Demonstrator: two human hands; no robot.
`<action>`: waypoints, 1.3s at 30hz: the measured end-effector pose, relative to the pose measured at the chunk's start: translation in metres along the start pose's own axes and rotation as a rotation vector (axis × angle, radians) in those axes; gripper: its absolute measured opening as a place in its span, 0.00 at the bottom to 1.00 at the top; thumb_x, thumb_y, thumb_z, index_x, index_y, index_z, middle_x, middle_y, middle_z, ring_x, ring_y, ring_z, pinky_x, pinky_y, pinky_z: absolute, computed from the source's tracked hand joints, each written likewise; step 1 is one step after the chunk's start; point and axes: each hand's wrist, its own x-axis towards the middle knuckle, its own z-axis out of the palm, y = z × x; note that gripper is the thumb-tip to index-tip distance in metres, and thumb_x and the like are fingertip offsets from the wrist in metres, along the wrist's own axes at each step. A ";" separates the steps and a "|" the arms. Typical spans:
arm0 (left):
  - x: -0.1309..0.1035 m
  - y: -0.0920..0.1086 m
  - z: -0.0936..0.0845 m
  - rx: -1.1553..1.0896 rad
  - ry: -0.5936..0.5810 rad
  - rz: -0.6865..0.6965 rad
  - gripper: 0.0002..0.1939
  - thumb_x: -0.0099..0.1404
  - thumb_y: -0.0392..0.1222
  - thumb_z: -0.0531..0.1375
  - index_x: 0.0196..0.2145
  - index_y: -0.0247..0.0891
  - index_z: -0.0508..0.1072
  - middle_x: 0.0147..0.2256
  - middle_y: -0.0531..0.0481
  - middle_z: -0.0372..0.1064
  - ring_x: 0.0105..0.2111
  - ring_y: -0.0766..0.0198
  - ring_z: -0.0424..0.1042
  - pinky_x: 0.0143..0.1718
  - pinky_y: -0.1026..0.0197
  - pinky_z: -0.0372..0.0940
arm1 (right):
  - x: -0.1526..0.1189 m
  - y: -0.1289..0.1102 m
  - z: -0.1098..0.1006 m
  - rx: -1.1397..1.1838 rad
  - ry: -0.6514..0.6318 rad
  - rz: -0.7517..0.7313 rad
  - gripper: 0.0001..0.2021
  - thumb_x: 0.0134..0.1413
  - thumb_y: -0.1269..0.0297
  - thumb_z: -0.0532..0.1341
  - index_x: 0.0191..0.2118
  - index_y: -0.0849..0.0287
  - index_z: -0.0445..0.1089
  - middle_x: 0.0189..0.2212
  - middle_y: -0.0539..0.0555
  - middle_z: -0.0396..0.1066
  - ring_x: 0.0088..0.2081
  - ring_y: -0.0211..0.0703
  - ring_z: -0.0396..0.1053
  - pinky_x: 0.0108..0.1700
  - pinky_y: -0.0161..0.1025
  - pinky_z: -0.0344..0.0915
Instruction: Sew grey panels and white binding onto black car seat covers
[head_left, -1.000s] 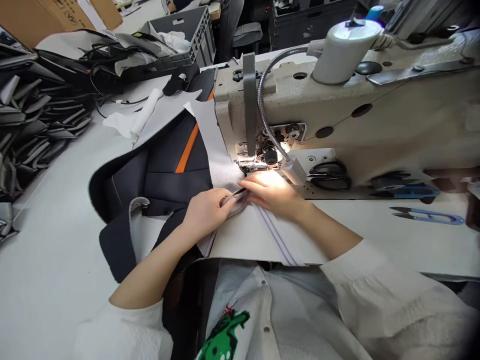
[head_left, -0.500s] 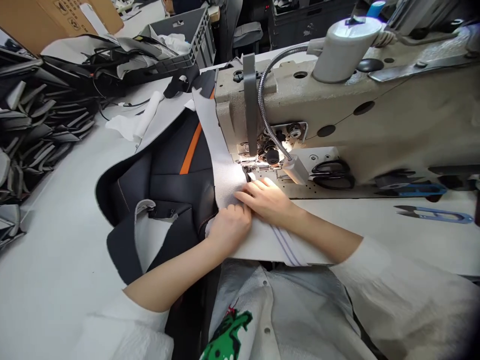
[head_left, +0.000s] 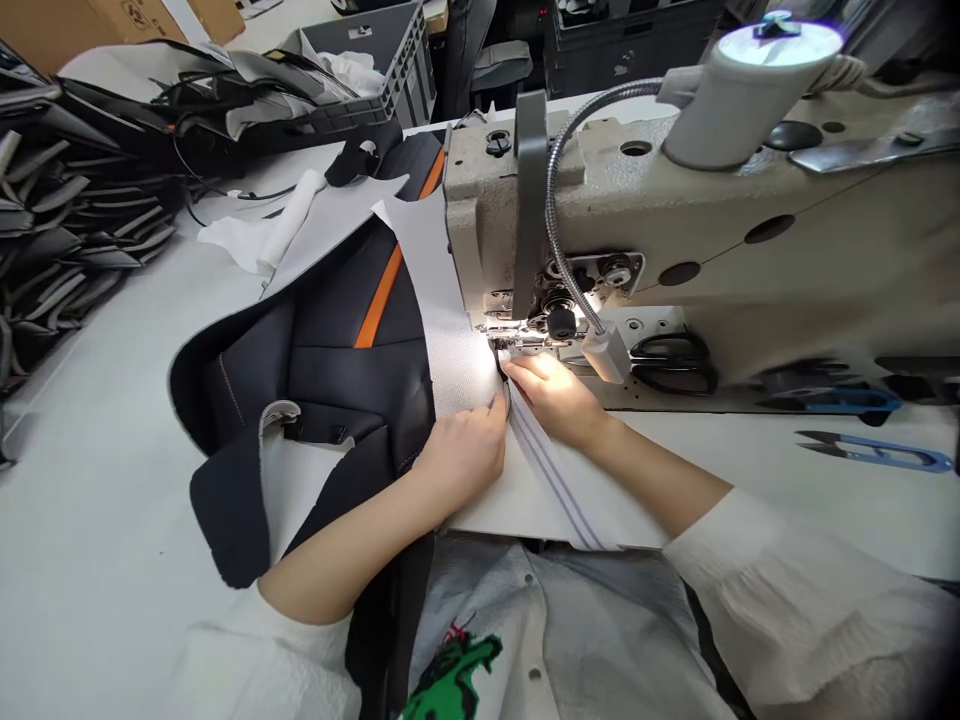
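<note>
Under the lit needle area of a sewing machine (head_left: 750,240) lies the edge of a light grey fabric piece (head_left: 448,310), joined to a black cover with an orange stripe (head_left: 307,350). My left hand (head_left: 466,450) is closed on the grey fabric's near edge, its thumb by the seam. Close to the presser foot, my right hand (head_left: 555,395) is closed on the end of a white strip with blue lines (head_left: 559,478), which runs down over the table's front edge. The needle tip is hidden by glare and machine parts.
Black-handled scissors (head_left: 673,364) lie on the machine bed, and blue thread snips (head_left: 877,452) rest on the table at the right. Piled dark pieces (head_left: 67,220) fill the left side. Behind stand a grey crate (head_left: 375,70) and a cardboard box (head_left: 142,20). A lamp (head_left: 606,352) hangs near my right hand.
My right hand has drawn apart from my left hand, uncovering more of the striped strip. The black cover has shifted slightly left and nearer. The camera view has also moved a little.
</note>
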 end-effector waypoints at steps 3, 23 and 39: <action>0.009 0.006 0.002 0.012 -0.001 -0.032 0.26 0.64 0.33 0.47 0.60 0.27 0.57 0.33 0.40 0.72 0.33 0.53 0.74 0.30 0.57 0.67 | -0.001 -0.002 -0.002 0.018 0.017 -0.052 0.16 0.62 0.74 0.47 0.48 0.69 0.68 0.42 0.64 0.69 0.42 0.49 0.64 0.46 0.45 0.65; -0.045 -0.042 0.015 0.313 0.504 0.180 0.28 0.59 0.33 0.53 0.58 0.37 0.61 0.50 0.38 0.64 0.50 0.50 0.63 0.50 0.48 0.59 | 0.000 0.005 -0.013 0.110 -0.040 0.127 0.13 0.60 0.67 0.55 0.49 0.56 0.71 0.37 0.55 0.67 0.37 0.44 0.62 0.42 0.39 0.61; 0.001 0.007 0.011 0.257 0.184 0.013 0.22 0.64 0.34 0.49 0.54 0.28 0.66 0.32 0.40 0.70 0.31 0.57 0.70 0.27 0.60 0.61 | -0.006 -0.011 -0.007 0.123 0.015 -0.005 0.14 0.62 0.70 0.48 0.47 0.65 0.68 0.36 0.60 0.69 0.37 0.49 0.62 0.43 0.45 0.64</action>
